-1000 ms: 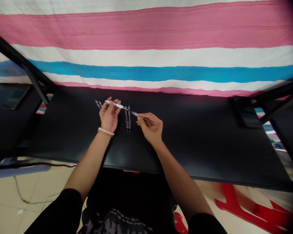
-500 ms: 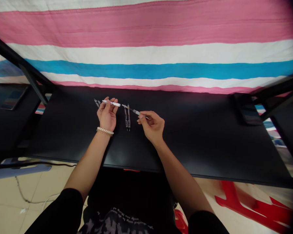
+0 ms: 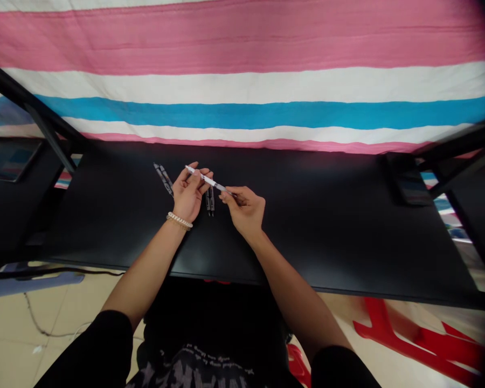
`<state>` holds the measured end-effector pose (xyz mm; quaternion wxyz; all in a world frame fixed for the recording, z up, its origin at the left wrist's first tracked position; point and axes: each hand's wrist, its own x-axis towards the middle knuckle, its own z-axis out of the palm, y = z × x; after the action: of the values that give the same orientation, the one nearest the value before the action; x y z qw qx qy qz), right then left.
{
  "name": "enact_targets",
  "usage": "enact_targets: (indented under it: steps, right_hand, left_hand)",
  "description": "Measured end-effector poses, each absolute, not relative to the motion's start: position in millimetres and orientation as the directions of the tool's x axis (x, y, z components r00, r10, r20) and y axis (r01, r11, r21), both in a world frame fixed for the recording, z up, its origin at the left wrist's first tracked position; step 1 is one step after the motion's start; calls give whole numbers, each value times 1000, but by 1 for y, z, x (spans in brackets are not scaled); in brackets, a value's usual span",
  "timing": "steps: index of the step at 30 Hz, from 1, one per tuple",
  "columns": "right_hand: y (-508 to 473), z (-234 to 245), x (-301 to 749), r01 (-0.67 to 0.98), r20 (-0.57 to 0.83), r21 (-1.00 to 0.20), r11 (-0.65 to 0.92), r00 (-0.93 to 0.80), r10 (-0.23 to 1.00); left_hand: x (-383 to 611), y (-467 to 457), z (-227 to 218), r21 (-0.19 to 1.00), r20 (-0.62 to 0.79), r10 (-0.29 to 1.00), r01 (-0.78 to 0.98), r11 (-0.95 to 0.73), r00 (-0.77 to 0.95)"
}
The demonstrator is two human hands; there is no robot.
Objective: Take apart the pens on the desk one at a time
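Observation:
My left hand [image 3: 189, 193], palm up, pinches a white pen barrel [image 3: 207, 179] between thumb and fingers. My right hand [image 3: 246, 209] pinches the front part of the pen [image 3: 220, 187], a grey piece whose far end my fingers cover. Both parts lie in one slanting line and meet between my hands; whether they are fully joined I cannot tell. Beneath, two grey pens [image 3: 210, 202] lie side by side on the black table, partly covered by my left hand. Left of that hand lie two more grey pens [image 3: 163, 179], slanted.
The black table [image 3: 331, 226] ends at a striped cloth [image 3: 242, 116] along its back. A dark phone-like object [image 3: 414, 186] lies at the right edge, another dark flat device [image 3: 19, 161] at far left. Black metal bars [image 3: 50, 134] flank the table. A red stool [image 3: 404, 334] stands below right.
My hands have come closer together. The thin refill, bare before between the two pen parts, is now out of sight, and the white barrel has tilted into line with the front part.

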<state>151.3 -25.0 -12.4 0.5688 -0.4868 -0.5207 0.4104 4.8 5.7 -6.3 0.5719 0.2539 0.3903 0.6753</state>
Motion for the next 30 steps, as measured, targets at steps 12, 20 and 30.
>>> enact_targets:
  steps: [12,20,30]
  right_hand:
    - [-19,-14,154,-64,50,-997,47,-58,997]
    - [-21,-3,156,-75,21,-997,20,-14,1000]
    - [-22,-3,159,45,-6,-999,-3,-75,997]
  left_hand:
    - [-3,9,-6,819,-92,962,-569,-74,-257]
    - [-1,8,-5,815,-99,964,-576,-64,-248]
    - [1,7,0,810,-117,965,-584,-43,-233]
